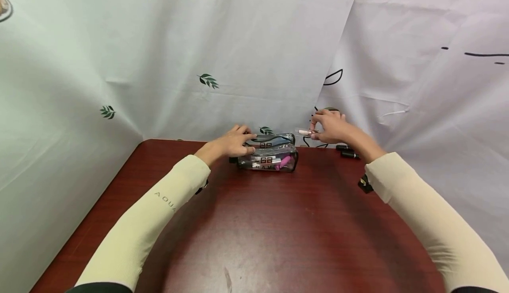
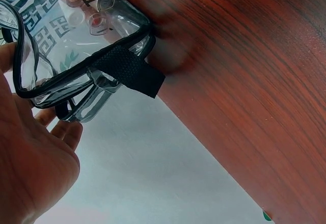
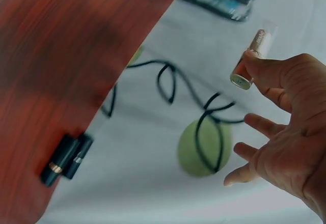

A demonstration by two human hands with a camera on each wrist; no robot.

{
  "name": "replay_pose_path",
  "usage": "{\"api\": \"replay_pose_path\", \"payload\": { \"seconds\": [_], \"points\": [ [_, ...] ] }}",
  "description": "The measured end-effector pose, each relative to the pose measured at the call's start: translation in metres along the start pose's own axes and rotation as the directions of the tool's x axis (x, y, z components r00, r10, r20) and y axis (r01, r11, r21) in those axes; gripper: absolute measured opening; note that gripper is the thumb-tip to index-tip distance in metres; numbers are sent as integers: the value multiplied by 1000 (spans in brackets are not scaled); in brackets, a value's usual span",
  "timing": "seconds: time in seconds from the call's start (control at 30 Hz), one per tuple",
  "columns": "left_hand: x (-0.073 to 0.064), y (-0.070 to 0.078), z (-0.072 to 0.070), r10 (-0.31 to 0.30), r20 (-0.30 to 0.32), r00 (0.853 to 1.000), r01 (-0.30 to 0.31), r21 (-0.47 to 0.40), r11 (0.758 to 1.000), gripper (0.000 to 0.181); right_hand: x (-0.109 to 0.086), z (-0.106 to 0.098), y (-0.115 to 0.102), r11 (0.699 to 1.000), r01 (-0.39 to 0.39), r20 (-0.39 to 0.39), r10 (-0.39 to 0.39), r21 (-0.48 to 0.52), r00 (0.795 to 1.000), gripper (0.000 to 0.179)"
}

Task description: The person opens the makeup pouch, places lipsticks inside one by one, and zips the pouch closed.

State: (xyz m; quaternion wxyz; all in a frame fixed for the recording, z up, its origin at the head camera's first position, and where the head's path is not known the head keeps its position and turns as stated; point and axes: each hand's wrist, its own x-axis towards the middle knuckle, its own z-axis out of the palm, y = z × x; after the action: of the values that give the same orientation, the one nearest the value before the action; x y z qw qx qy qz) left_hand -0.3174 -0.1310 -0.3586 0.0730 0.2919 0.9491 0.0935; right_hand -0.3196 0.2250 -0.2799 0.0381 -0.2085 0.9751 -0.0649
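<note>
My left hand (image 1: 232, 142) holds the left side of a clear zip pouch (image 1: 265, 160) with black trim, standing at the table's back edge. Its upper part looks open. Through its wall show a pink item (image 1: 284, 161) and several small tubes. In the left wrist view the pouch's black side tab (image 2: 130, 71) sticks out, and some of the fingers are behind the plastic. My right hand (image 1: 332, 126) is raised to the right of the pouch. Thumb and index finger pinch a lipstick tube (image 3: 249, 58) with a clear cap; the other fingers are spread.
Two black lipstick tubes (image 3: 60, 158) lie side by side near the table's back edge, on the right. The dark red tabletop (image 1: 270, 222) meets a white printed cloth (image 1: 254, 54) hanging behind and along the sides.
</note>
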Motion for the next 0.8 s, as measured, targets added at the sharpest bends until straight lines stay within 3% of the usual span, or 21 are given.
{"api": "replay_pose_path", "payload": {
  "seconds": [0.37, 0.8],
  "points": [
    [-1, 0, 1, -14, 0, 1000, 14, -3, 1000, 68, 21, 7, -55, 994, 111, -35, -112, -16, 993, 14],
    [1, 0, 0, -17, 1, 1000, 17, 0, 1000, 68, 34, 16, -80, 994, 110, -29, -111, -13, 993, 15]
  ]
}}
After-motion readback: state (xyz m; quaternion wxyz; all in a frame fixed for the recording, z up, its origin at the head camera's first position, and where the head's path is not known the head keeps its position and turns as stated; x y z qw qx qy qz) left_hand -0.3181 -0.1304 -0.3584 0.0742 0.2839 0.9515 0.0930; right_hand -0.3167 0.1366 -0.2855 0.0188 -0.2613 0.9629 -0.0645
